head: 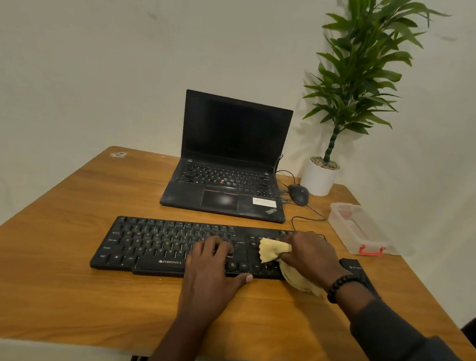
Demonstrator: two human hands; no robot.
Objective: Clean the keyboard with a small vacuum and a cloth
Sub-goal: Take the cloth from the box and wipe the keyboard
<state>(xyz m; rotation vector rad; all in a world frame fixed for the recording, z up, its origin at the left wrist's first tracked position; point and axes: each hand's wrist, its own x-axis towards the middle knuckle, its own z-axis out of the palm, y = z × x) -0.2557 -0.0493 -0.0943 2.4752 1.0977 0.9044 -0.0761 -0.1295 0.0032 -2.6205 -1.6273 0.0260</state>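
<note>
A person is sitting at a wooden counter, seen from their own head looking down. A black keyboard is lying across the middle of the counter, long side toward the person.

The left hand is resting on the keyboard's middle section, fingers spread and fairly straight over the keys, thumb lying out to 3 o'clock along the keyboard's near edge. Its grip is loose and is holding nothing; it is only pressing on the keyboard.

The right hand is sitting over the keyboard's right end, at 3 o'clock from the left hand. Its grip is closed round a bunched yellow cloth, fingers curling over the fabric. One crumpled corner is sticking out toward 9 o'clock over the keys, and more cloth is bulging out under the palm at 6 o'clock, touching the counter's surface just off the keyboard's near edge. A dark beaded bracelet is circling the right wrist, above a dark sleeve.

A small black object is lying just beyond the right wrist at 3 o'clock; what it is cannot be told.

At 12 o'clock from the keyboard, an open black laptop is standing with a dark screen. A black mouse is lying beside it at 3 o'clock, with a potted plant just past that. A clear plastic box is sitting near the counter's right edge.
</note>
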